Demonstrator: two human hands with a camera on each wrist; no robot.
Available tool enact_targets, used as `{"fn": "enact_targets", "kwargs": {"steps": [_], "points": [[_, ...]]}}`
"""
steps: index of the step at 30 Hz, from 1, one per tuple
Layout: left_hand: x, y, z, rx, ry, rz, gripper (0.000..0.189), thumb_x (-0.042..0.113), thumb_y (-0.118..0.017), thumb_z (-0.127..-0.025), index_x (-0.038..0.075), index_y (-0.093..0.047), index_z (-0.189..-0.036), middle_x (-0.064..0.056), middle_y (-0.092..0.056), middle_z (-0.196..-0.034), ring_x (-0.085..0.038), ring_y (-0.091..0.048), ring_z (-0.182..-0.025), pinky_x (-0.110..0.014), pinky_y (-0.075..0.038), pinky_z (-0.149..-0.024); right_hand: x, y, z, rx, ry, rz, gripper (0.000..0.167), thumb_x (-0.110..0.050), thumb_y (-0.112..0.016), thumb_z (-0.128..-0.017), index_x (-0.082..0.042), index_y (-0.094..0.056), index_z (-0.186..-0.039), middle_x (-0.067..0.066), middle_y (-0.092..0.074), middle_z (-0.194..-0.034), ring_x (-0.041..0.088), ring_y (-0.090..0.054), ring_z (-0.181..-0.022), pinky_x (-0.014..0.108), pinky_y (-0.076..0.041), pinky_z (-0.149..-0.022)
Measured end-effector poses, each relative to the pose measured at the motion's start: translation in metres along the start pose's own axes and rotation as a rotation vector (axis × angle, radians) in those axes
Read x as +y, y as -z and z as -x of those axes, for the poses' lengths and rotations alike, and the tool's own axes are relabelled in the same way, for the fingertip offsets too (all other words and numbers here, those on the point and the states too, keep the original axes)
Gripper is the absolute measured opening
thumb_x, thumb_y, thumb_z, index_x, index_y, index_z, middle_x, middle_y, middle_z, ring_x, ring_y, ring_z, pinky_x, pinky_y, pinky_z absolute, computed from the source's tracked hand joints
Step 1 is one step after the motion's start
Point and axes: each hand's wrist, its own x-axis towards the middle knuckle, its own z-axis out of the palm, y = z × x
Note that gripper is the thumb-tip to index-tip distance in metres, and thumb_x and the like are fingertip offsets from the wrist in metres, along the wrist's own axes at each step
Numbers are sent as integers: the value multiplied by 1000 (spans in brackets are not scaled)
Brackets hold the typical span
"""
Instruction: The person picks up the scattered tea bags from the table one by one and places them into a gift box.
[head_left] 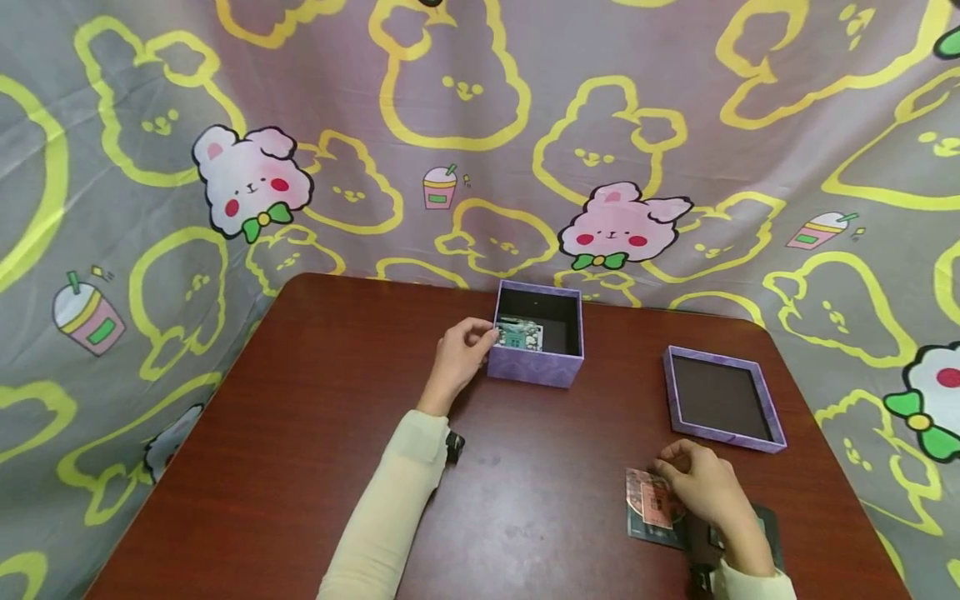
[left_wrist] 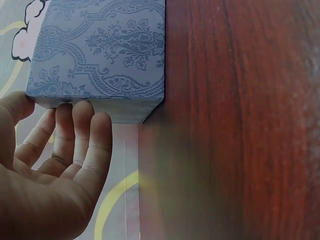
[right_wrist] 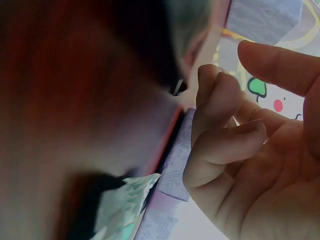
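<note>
A purple patterned box (head_left: 528, 367) stands uncovered at the back of the table. Several printed cards (head_left: 521, 336) show inside its front left part. My left hand (head_left: 459, 354) holds the box's left wall: the thumb meets the rim by the corner and the bent fingers (left_wrist: 101, 135) lie against the outside. At the right front, my right hand (head_left: 708, 487) is over a reddish card (head_left: 651, 504) lying on a dark one. In the right wrist view its fingers (right_wrist: 225, 150) are loosely curled, apart from the thumb, with nothing seen between them.
The purple box lid (head_left: 726, 437) lies upside down at the right, beyond my right hand. Another dark flat item (head_left: 768, 533) shows partly beneath the right forearm. The brown table (head_left: 300, 433) meets a cartoon-printed curtain (head_left: 360, 225) at the back and sides.
</note>
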Motion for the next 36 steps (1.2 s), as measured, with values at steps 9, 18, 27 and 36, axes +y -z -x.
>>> {"fn": "enact_targets", "kwargs": {"steps": [9,18,27,36], "points": [[0,1,-1,9,2,-2,23,27,-70,-97,10,-71,-112,-8,-67,-81,-39,-69,-73,-31,-55,-59,3,1,1,-28,29,45,27,-21,-76,-90,-1,-67,-105,-2,-70,-77,13,-62,-60,36,-47,-61],[1,-1,-1,7,-5,-1,24,27,-70,-96,10,-71,-113,-7,-67,-80,-37,-69,-73,-32,-55,-60,8,6,0,-41,69,110,29,-22,-83,-83,-6,-65,-99,-4,-65,-71,13,-59,-64,36,-44,-58],[1,-1,0,10,5,-14,24,28,-70,-96,11,-71,-113,-6,-67,-80,-37,-69,-73,-32,-55,-61,13,5,-4,-47,114,160,28,-23,-85,-80,-11,-61,-86,-5,-55,-66,14,-52,-60,36,-41,-57],[1,-1,-1,6,6,-10,24,28,-71,-96,11,-71,-113,-7,-67,-80,-36,-69,-72,-32,-55,-61,11,11,-9,-64,-7,259,46,-52,-83,-76,-14,-59,-80,0,-57,-73,22,-54,-68,41,-43,-56]]}}
